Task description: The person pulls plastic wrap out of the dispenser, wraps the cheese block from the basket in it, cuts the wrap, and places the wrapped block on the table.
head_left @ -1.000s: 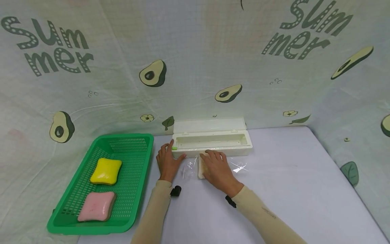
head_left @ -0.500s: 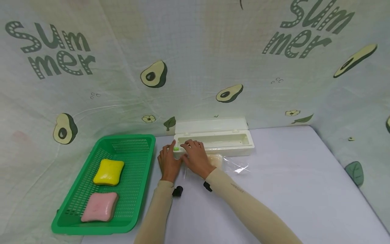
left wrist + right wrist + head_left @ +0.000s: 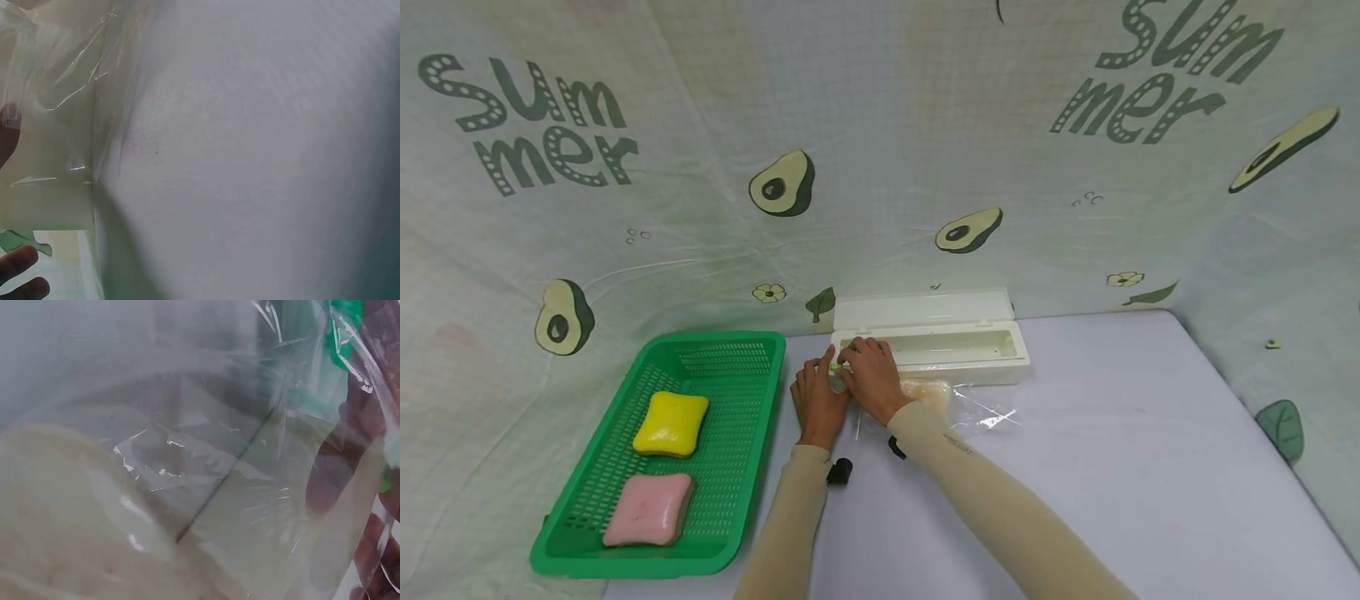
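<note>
A long white cling film dispenser (image 3: 951,373) lies with its lid (image 3: 925,308) raised behind it. My left hand (image 3: 820,404) grips its left end, the thumb at the front and fingers round the side; in the left wrist view fingertips (image 3: 28,290) show past the end. With my right hand (image 3: 874,375) I pinch the small green slide cutter (image 3: 836,367) at the left of the front edge. Clear film (image 3: 988,410) hangs from the dispenser over a pale cream sponge-like block (image 3: 936,393), partly hidden by my right wrist. In the right wrist view the block (image 3: 69,506) sits under the film.
To the left stands a green plastic basket (image 3: 767,400), holding a yellow pillow-shaped block (image 3: 670,423) and a pink one (image 3: 647,508). A printed curtain (image 3: 880,167) rises close behind the dispenser. White cloth (image 3: 1112,433) covers the table.
My right hand has left the cream block and moved left and up to the green slide cutter. My left hand keeps to the dispenser's left end. The view has shifted slightly.
</note>
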The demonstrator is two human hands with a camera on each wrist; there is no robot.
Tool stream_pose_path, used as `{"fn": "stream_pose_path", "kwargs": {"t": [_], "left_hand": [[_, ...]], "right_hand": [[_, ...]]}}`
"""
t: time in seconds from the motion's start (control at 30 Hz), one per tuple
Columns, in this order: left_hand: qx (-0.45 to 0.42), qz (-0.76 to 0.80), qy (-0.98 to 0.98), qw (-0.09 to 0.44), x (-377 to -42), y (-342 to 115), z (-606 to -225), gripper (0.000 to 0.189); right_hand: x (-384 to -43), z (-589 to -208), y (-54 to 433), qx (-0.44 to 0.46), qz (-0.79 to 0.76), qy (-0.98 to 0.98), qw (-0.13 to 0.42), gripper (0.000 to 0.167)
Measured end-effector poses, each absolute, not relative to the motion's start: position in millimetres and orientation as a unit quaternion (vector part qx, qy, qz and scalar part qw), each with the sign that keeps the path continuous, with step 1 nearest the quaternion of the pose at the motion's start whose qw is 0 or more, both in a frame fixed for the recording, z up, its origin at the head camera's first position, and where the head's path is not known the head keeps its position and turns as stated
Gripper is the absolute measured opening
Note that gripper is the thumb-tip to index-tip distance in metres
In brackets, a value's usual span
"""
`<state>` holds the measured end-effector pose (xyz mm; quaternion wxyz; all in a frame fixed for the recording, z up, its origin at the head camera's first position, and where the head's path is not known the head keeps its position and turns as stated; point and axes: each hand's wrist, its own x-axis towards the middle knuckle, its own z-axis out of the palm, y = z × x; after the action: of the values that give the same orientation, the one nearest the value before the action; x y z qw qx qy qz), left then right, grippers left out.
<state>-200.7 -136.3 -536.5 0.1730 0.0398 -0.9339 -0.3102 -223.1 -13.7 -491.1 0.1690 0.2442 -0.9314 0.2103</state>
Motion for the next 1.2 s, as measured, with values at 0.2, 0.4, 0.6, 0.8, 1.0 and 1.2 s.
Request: {"fn": "stream_pose_path", "kwargs": {"t": [0.2,0.4,0.6,0.8,1.0,1.2], "left_hand": [[0.039,-0.303,-0.935,0.18,-201,-137,-536,0.075],[0.045,-0.283,-0.941,0.181,-202,-137,-535,0.078],[0.044,-0.264,-0.947,0.177,-203,-139,-535,0.084],[0.044,-0.26,-0.949,0.175,-202,-136,-534,0.086],[0.052,-0.257,-0.951,0.165,-201,-136,-532,0.085],[0.056,-0.251,-0.953,0.161,-201,-136,-530,0.085]], "right_hand": [[-226,-489,-16,0.238,0.191,-0.937,0.171,0.012],[-226,-485,-10,0.234,0.154,-0.948,0.15,0.013],[-226,-486,1,0.229,0.158,-0.95,0.139,0.015],[-227,-487,10,0.229,0.143,-0.953,0.138,0.013],[-227,-487,14,0.24,0.136,-0.949,0.152,0.013],[-229,-488,17,0.247,0.126,-0.947,0.164,0.012]]}}
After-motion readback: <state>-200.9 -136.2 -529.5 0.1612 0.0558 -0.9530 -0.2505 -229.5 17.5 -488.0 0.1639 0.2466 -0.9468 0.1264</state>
